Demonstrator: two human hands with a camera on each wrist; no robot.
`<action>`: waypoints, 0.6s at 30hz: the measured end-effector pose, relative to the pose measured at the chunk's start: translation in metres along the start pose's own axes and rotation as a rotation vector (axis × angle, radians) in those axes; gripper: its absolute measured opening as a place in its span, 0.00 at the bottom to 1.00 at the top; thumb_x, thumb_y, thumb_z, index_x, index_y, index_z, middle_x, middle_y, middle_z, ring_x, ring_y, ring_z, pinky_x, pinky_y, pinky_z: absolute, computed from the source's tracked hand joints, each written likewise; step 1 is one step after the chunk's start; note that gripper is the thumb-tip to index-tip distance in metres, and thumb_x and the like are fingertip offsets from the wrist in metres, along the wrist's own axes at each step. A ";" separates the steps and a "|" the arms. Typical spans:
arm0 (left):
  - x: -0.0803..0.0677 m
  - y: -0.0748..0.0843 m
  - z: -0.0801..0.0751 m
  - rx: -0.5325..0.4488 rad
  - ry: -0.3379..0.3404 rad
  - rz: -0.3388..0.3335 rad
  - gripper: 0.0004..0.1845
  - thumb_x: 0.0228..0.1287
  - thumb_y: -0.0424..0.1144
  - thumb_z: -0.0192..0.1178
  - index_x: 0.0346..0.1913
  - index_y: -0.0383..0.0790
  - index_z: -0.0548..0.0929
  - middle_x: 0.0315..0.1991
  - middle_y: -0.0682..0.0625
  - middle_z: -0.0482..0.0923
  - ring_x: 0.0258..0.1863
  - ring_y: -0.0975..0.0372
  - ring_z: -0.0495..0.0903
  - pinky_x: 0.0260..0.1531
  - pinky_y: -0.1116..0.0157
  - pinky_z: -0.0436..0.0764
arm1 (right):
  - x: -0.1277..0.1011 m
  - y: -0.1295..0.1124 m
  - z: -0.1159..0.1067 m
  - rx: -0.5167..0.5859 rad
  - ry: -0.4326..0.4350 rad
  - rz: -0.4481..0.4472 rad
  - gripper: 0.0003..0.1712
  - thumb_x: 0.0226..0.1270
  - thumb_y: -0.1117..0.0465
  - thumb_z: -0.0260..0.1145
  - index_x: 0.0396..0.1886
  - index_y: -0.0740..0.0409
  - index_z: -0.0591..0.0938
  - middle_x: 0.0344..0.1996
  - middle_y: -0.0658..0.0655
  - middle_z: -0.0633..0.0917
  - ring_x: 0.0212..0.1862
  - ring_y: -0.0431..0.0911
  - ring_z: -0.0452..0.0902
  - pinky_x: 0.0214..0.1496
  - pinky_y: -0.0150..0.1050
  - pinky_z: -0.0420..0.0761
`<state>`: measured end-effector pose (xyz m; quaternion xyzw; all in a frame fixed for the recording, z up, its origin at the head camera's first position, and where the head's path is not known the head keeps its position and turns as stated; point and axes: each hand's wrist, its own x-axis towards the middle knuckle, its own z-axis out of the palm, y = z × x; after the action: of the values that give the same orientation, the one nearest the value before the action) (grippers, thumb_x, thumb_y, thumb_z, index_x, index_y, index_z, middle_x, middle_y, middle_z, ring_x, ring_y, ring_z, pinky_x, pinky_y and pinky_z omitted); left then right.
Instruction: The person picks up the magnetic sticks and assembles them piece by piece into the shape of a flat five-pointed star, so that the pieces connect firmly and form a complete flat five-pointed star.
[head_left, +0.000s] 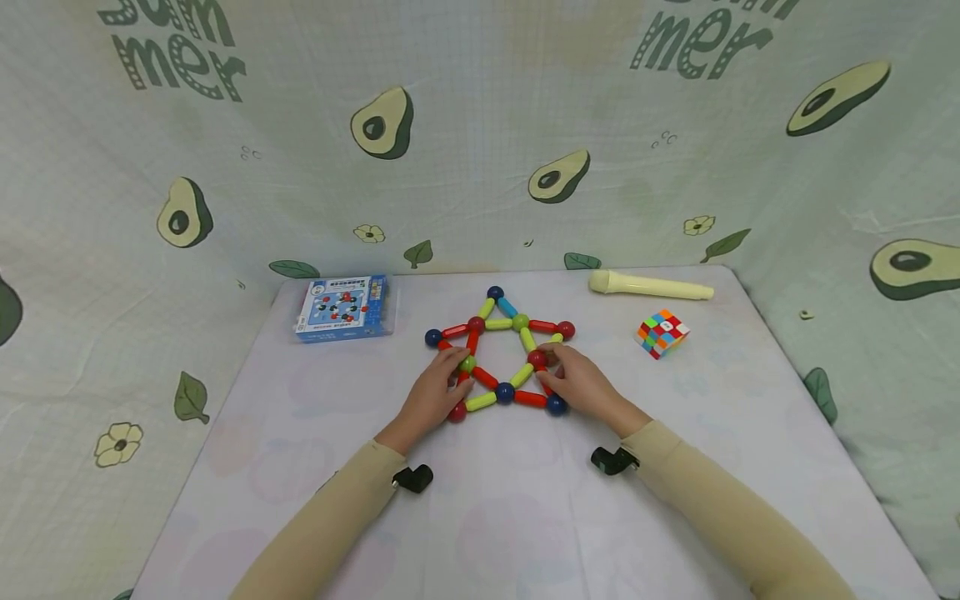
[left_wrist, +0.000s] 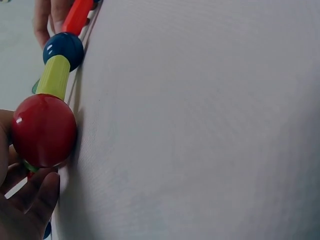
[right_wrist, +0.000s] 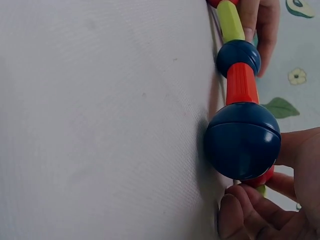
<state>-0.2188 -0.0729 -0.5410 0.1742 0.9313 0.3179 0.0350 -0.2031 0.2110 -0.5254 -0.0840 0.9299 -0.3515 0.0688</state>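
A six-pointed star of magnetic sticks and balls (head_left: 505,392) lies on the table between both hands. Its sticks are red, yellow-green and one blue; the balls are red, dark blue and green. My left hand (head_left: 435,385) holds the star's left side, fingers near a green ball (head_left: 468,364) and thumb by the lower-left red ball (left_wrist: 45,131). On the opposite side, my right hand (head_left: 583,383) grips around a red ball (head_left: 537,358), just above the lower-right dark blue ball (right_wrist: 242,141). The fingers partly cover the sticks on both sides.
At the back left of the white table (head_left: 495,517) sits a boxed toy set (head_left: 341,308). A pale yellow toy microphone (head_left: 652,286) lies at the back right, with a puzzle cube (head_left: 663,334) in front of it. An avocado-print cloth (head_left: 465,192) hangs behind.
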 end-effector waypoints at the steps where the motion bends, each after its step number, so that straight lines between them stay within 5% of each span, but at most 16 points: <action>1: 0.001 -0.001 0.000 -0.004 0.000 -0.002 0.33 0.69 0.44 0.67 0.75 0.46 0.71 0.71 0.50 0.68 0.54 0.59 0.76 0.55 0.61 0.81 | 0.001 0.000 0.000 0.002 0.000 0.002 0.32 0.72 0.53 0.68 0.72 0.54 0.72 0.53 0.55 0.81 0.41 0.47 0.74 0.41 0.39 0.78; 10: 0.003 -0.002 0.002 -0.012 -0.002 -0.005 0.34 0.70 0.46 0.66 0.76 0.47 0.68 0.73 0.51 0.66 0.63 0.58 0.74 0.60 0.57 0.78 | 0.000 0.002 -0.001 0.009 -0.001 -0.008 0.34 0.73 0.54 0.67 0.74 0.53 0.69 0.54 0.56 0.81 0.40 0.47 0.74 0.40 0.39 0.78; 18: -0.013 -0.011 -0.011 -0.001 0.014 -0.014 0.34 0.71 0.48 0.64 0.77 0.48 0.67 0.71 0.54 0.66 0.55 0.60 0.76 0.54 0.61 0.81 | -0.019 0.011 -0.010 -0.036 -0.002 0.019 0.39 0.73 0.52 0.67 0.78 0.54 0.63 0.57 0.57 0.79 0.47 0.49 0.76 0.46 0.43 0.82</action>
<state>-0.2119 -0.0920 -0.5399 0.1652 0.9326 0.3194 0.0309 -0.1877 0.2295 -0.5243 -0.0769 0.9368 -0.3338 0.0715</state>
